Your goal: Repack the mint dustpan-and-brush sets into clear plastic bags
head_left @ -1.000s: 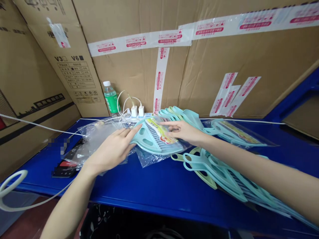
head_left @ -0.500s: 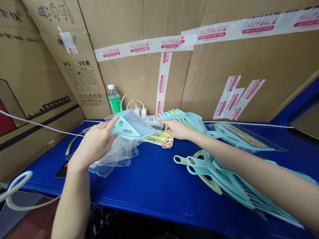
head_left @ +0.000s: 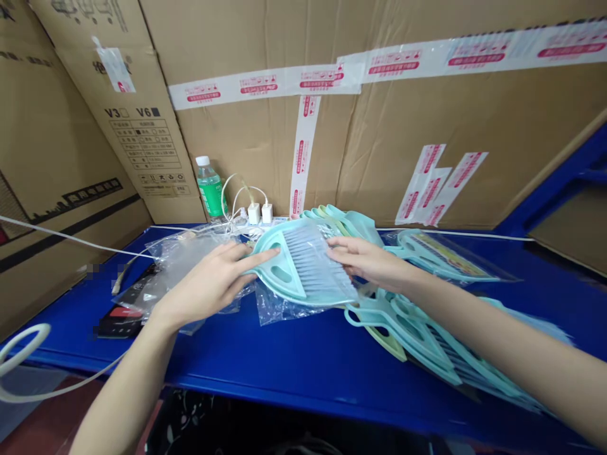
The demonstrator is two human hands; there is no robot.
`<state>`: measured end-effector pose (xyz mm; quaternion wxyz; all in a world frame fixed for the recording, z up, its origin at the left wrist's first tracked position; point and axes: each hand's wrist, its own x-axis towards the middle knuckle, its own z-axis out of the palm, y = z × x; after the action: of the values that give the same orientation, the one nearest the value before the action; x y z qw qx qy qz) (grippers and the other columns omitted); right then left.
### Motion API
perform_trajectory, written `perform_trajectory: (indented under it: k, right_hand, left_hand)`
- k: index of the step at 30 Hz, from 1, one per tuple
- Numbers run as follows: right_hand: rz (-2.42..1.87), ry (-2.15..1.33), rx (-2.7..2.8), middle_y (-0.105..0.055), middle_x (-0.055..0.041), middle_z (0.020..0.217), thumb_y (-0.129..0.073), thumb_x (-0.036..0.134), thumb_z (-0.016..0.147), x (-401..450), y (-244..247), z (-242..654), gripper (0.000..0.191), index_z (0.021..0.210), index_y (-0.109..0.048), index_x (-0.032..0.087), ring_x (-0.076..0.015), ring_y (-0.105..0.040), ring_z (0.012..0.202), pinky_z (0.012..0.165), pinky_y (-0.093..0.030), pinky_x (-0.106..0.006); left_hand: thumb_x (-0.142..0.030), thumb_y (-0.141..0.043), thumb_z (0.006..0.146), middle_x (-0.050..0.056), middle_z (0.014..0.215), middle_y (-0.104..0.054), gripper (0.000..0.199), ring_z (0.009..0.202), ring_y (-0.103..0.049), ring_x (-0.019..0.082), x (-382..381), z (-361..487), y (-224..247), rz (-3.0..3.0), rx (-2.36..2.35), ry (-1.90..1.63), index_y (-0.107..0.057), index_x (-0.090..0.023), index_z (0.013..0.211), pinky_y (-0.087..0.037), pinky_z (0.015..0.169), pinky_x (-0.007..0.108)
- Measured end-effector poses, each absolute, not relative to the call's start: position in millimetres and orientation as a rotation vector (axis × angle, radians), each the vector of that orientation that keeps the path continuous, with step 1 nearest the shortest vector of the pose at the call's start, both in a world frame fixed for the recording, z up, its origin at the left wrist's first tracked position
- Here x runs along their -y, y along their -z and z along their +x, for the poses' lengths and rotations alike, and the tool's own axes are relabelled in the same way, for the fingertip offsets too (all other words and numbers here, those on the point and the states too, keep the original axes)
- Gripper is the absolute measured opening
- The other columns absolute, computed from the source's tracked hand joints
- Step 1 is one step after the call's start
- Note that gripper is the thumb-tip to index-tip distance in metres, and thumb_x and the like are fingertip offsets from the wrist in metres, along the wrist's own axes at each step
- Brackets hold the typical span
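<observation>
My left hand point(head_left: 222, 278) is closed around the handle end of a light teal dustpan with a matching brush point(head_left: 289, 262) nested in it, its index finger lying along the brush. The pale bristles point right. My right hand point(head_left: 367, 259) is at the bristle end, fingers bent against the edge; what they pinch is hidden. Clear plastic film point(head_left: 279, 309) shows beneath the dustpan. Left of it, several clear plastic bags point(head_left: 177, 256) lie on the blue table point(head_left: 265, 366).
Teal dustpan and brush sets point(head_left: 417, 335) lie under my right forearm. A bagged set point(head_left: 441, 256) and more dustpans point(head_left: 355, 221) lie behind. A green-labelled bottle point(head_left: 211, 189) and white chargers point(head_left: 260, 213) stand by the cardboard wall point(head_left: 246, 145). A dark flat object point(head_left: 123, 319) lies left.
My left hand has carried the dustpan and brush rightward. My right hand has come from the printed cards behind to the bristle end. The cards are now out of sight.
</observation>
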<state>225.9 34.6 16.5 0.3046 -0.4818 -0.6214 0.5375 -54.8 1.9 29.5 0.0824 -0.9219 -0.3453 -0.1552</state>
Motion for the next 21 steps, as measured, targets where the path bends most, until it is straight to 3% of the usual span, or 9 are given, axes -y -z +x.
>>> perform_trajectory:
  k: [4,8,12,16,19,21]
  right_hand:
    - [-1.226,-1.530,1.535,-0.054,0.0028,0.066,-0.065,0.032,0.078,-23,-15,237,0.015,0.082,-0.056,0.021,-0.0108,-0.049,0.053,0.048,-0.042,-0.024]
    - [-1.252,-1.436,1.556,-0.058,0.0013,0.069,-0.063,0.039,0.078,-14,-12,248,0.023,0.092,-0.057,0.021,-0.0142,-0.055,0.059,0.054,-0.045,-0.027]
    - [-1.265,-1.351,1.574,-0.060,0.0006,0.070,-0.061,0.043,0.080,-6,-10,258,0.032,0.102,-0.057,0.021,-0.0162,-0.057,0.062,0.056,-0.046,-0.029]
    - [-1.311,-1.343,1.508,-0.063,0.0011,0.069,-0.066,0.047,0.074,1,-14,267,0.044,0.107,-0.054,0.021,-0.0157,-0.058,0.060,0.056,-0.046,-0.028]
    - [-1.358,-1.340,1.402,-0.071,-0.0032,0.083,-0.069,0.048,0.069,8,-20,278,0.051,0.109,-0.052,0.022,-0.0189,-0.064,0.068,0.060,-0.050,-0.029]
    - [-1.390,-1.335,1.331,-0.073,-0.0052,0.091,-0.072,0.046,0.066,12,-22,288,0.051,0.108,-0.052,0.025,-0.0217,-0.068,0.074,0.062,-0.053,-0.031]
  left_hand:
    - [-0.018,-0.046,0.095,0.011,0.117,-0.056,0.047,0.105,-0.052,0.024,-3,-43,-21,-2.705,0.957,0.560,-0.048,-0.031,0.140,-0.050,0.089,0.043]
    - [-0.015,-0.053,0.092,0.007,0.133,-0.054,0.039,0.113,-0.048,0.025,0,-32,-14,-2.685,0.766,0.556,-0.064,-0.040,0.121,-0.047,0.094,0.045]
    - [-0.023,-0.047,0.097,0.002,0.121,-0.066,0.030,0.105,-0.054,0.020,6,-23,-11,-2.736,0.609,0.519,-0.067,-0.037,0.115,-0.047,0.091,0.036]
    - [-0.024,-0.035,0.102,0.000,0.113,-0.072,0.036,0.095,-0.060,0.019,11,-30,-20,-2.686,0.618,0.470,-0.067,-0.034,0.113,-0.049,0.082,0.035]
    - [-0.027,-0.031,0.103,0.001,0.112,-0.073,0.038,0.087,-0.065,0.017,15,-51,-33,-2.583,0.809,0.567,-0.069,-0.030,0.108,-0.052,0.076,0.034]
    - [-0.028,-0.033,0.102,-0.001,0.112,-0.073,0.035,0.093,-0.067,0.017,18,-70,-40,-2.438,1.057,0.716,-0.069,-0.029,0.104,-0.054,0.081,0.035]
